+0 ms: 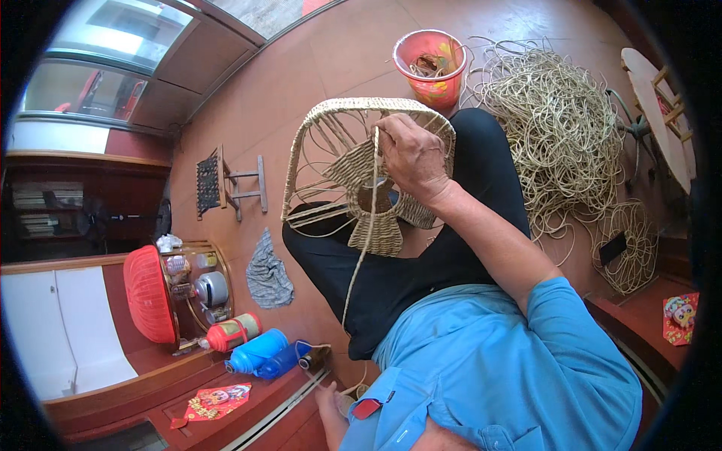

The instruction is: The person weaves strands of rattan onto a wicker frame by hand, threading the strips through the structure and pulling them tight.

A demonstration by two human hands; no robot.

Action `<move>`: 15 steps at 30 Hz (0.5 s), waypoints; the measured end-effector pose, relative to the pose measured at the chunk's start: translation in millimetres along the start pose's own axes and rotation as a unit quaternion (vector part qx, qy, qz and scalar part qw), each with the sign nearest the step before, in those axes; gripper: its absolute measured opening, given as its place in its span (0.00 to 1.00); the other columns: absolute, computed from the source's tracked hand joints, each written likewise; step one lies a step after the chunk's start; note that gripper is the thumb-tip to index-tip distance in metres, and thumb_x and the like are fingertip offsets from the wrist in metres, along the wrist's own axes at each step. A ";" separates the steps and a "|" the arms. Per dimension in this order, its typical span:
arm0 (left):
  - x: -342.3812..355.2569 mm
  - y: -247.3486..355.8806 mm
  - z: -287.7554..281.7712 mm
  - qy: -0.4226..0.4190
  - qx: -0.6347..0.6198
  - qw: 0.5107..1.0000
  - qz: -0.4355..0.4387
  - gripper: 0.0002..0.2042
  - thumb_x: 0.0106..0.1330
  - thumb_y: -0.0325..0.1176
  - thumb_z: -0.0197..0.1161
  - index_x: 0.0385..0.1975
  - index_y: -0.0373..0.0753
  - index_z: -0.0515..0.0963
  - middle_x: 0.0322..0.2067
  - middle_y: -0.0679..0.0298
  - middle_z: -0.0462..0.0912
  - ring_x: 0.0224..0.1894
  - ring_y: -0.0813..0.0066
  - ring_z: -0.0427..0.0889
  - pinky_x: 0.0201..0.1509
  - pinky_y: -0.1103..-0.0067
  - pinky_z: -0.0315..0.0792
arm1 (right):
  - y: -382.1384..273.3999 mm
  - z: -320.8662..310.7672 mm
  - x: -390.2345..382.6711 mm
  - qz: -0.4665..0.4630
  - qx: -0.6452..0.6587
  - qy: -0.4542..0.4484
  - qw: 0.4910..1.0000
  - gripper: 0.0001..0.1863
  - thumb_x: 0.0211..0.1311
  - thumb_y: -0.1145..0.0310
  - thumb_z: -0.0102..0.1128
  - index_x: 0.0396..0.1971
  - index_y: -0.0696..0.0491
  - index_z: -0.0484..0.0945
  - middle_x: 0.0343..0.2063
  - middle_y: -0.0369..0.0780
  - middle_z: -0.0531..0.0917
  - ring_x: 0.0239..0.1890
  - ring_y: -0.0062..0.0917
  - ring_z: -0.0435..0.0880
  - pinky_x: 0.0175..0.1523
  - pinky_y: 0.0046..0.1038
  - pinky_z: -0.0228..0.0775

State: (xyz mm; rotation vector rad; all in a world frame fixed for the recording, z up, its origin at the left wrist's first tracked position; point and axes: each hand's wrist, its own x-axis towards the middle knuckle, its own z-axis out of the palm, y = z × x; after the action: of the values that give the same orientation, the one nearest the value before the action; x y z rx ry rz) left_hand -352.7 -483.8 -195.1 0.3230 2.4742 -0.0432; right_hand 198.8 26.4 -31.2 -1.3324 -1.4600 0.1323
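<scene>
A half-woven basket of pale twisted cord lies tilted across my dark-trousered lap. It has a braided rim, a round hole in the middle, fan-shaped woven panels and bare cords between rim and centre. My right hand is closed over its far side, pinching a strand of cord between thumb and fingers. That strand runs down across the basket and past my left knee. Low in the view, my left hand is out beside my left hip. Its fingers, partly seen, close at the strand's lower stretch.
A large heap of loose cord lies at the far right, beside a red bucket. A small stool and a grey cloth are on the floor to the left. Flasks stand near my left side.
</scene>
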 end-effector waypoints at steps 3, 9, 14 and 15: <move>-49.1 125.4 7.6 0.225 0.078 0.946 0.220 0.18 0.76 0.45 0.58 0.41 0.34 0.86 0.44 0.44 0.90 0.48 0.40 0.87 0.55 0.53 0.78 | -4.2 1.8 0.4 0.016 0.002 0.001 1.000 0.03 0.71 0.71 0.66 0.39 0.52 0.80 0.34 0.44 0.87 0.34 0.44 0.90 0.39 0.43 0.82; -220.3 340.4 -10.3 0.228 -0.039 0.686 0.690 0.15 0.76 0.34 0.66 0.57 0.35 0.83 0.44 0.51 0.88 0.46 0.50 0.87 0.52 0.65 0.79 | -9.2 2.9 0.0 0.069 0.029 0.018 0.997 0.06 0.72 0.67 0.67 0.39 0.51 0.78 0.30 0.43 0.88 0.31 0.45 0.90 0.36 0.43 0.81; -296.2 409.0 10.0 0.141 0.057 0.613 0.775 0.15 0.70 0.26 0.71 0.55 0.37 0.84 0.37 0.56 0.89 0.39 0.54 0.88 0.45 0.64 0.79 | -7.5 5.3 -2.2 0.049 0.022 0.029 0.998 0.05 0.73 0.67 0.67 0.39 0.51 0.81 0.35 0.42 0.89 0.32 0.44 0.90 0.37 0.41 0.81; -303.4 419.5 14.5 0.117 0.021 0.608 0.785 0.14 0.71 0.25 0.70 0.55 0.37 0.84 0.36 0.56 0.89 0.37 0.55 0.88 0.43 0.65 0.80 | -7.0 5.7 -2.8 0.041 0.022 0.034 0.998 0.05 0.73 0.67 0.67 0.39 0.51 0.81 0.35 0.42 0.89 0.32 0.44 0.90 0.37 0.41 0.81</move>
State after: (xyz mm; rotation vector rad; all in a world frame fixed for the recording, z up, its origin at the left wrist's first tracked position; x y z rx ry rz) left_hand -9.8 -145.6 -4.6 2.4383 1.5197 0.6943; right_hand 189.5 24.9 -30.4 -1.3487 -1.3376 0.1699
